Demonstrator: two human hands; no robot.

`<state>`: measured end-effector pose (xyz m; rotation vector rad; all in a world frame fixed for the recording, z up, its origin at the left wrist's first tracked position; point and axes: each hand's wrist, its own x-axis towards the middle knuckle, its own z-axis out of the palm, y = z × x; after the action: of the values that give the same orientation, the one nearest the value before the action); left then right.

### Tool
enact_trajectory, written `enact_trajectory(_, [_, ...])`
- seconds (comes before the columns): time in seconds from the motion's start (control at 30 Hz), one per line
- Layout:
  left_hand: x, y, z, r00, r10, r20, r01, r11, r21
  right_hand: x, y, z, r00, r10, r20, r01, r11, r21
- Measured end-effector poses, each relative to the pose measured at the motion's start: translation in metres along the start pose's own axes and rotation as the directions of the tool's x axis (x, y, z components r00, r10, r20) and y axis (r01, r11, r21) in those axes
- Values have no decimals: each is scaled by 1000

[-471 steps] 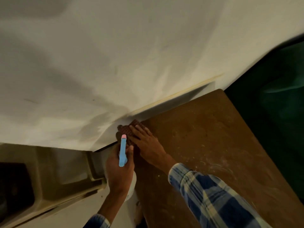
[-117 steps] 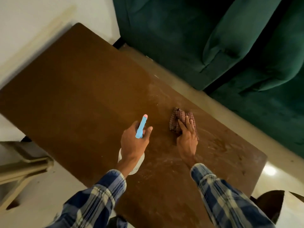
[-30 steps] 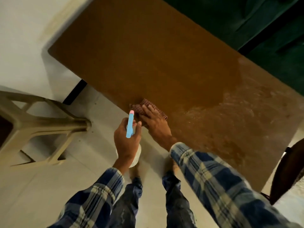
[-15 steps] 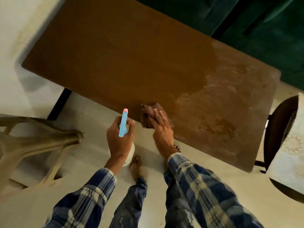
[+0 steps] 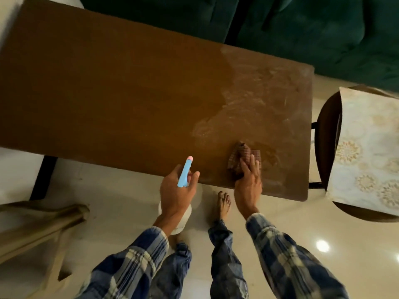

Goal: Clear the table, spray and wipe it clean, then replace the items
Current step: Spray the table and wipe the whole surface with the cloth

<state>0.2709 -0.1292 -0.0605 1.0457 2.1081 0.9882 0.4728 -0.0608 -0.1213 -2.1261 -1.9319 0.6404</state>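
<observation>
1. The bench (image 5: 108, 83) fills the upper half of the view, and its near edge slants down toward the right. Its left part is an even dark brown. Its right part is dull and streaked with pale smears.
2. A green sofa (image 5: 323, 29) runs along the far edge, very close to it. A round stool (image 5: 323, 130) with a patterned sheet (image 5: 367, 147) on it stands just beside the right edge, with only a narrow gap between them. Pale floor (image 5: 108, 201) lies open along the near edge.
3. The cloth (image 5: 241, 156), checked and bunched up, lies on the bench near the right near corner, just inside the near edge and within the smeared part.
4. The right hand (image 5: 248, 184) reaches over the near edge. Its fingers (image 5: 250, 167) are straight and close together, pressed flat on the nearer half of the cloth. They do not curl round it.
5. The left hand (image 5: 174, 195) holds the bottle (image 5: 184, 172) with its fingers wrapped round the neck, thumb on one side. The blue spray head with its pink tip points up toward the bench. The white body shows below the wrist. Hand and bottle hang over the floor, just off the near edge and left of the cloth.
6. A bare foot (image 5: 223, 203) stands on the floor just short of the near edge, below the right hand.
7. A beige chair (image 5: 32, 223) lies at the lower left, well apart from both hands. One dark bench leg (image 5: 43, 178) shows above it.
</observation>
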Motion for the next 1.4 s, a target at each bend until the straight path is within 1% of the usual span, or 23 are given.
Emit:
enact_trajectory(0.1, [4,9,10,999,30,-12,-30,999,14,13,-2,-7,996,90,-21,-89,996,18])
enact_trajectory(0.2, [9,13,12,996,81,-42,-80,996,27,22,-29,5,983,-163,87,163,987,15])
enact_trajectory(0.23, [11,15,12,995,88,-54,-87,996,21,26,-42,13,941,-299,160,296,954,47])
enact_trajectory(0.3, [16,21,14,993,95,-76,-93,995,26,41,-67,26,774,-572,271,575,815,78])
enact_trajectory(0.33, [18,23,14,990,114,-84,-110,993,44,50,-78,33,694,-651,309,666,743,71])
enact_trajectory(0.37, [20,26,18,987,134,-84,-129,990,57,64,-84,35,659,-676,330,703,710,51])
enact_trajectory(0.4, [21,27,17,986,145,-85,-141,988,62,75,-89,35,679,-660,321,690,723,25])
enact_trajectory(0.43, [23,30,18,986,145,-83,-141,989,54,89,-86,30,751,-607,259,631,776,-9])
enact_trajectory(0.5, [25,35,19,988,128,-86,-126,992,28,112,-71,11,919,-379,112,383,924,-17])
enact_trajectory(0.57, [29,42,24,987,133,-92,-132,991,22,127,-47,-5,983,-172,60,173,985,-13])
enact_trajectory(0.6, [30,46,29,985,143,-98,-141,990,28,128,-42,-9,987,-144,72,146,989,-13])
enact_trajectory(0.67, [33,51,39,983,152,-105,-149,988,34,111,-46,-7,942,-297,154,299,954,12])
enact_trajectory(0.77, [30,63,55,983,167,-76,-164,985,45,65,-35,-1,760,-582,290,597,801,44])
enact_trajectory(0.8, [28,65,58,983,171,-66,-167,985,51,54,-20,-3,766,-580,277,595,803,36])
enact_trajectory(0.83, [27,67,61,985,162,-62,-160,986,48,48,-1,-7,822,-522,230,530,847,29])
enact_trajectory(0.9, [21,70,62,989,142,-44,-140,989,37,39,40,-21,956,-280,91,281,960,1])
enact_trajectory(0.93, [19,70,63,989,141,-36,-140,990,33,35,56,-29,989,-144,34,144,989,-11])
enact_trajectory(1.0, [16,66,61,989,145,-19,-144,989,30,29,65,-31,998,39,-46,-38,999,19])
enact_trajectory(1.03, [12,61,58,990,143,-11,-142,989,30,22,54,-28,997,60,-59,-57,998,41])
enact_trajectory(1.13, [3,49,42,988,150,-31,-148,987,56,-13,-8,4,981,-190,26,187,979,83])
enact_trajectory(1.23, [-4,35,23,989,142,-41,-139,987,76,-47,-55,34,882,-451,134,443,892,87])
enact_trajectory(1.33, [-5,28,14,985,172,-27,-170,983,69,-51,-28,30,902,-414,120,412,910,46])
enact_trajectory(1.4, [-9,31,18,980,197,-8,-196,979,54,-52,13,8,960,-278,27,278,961,7])
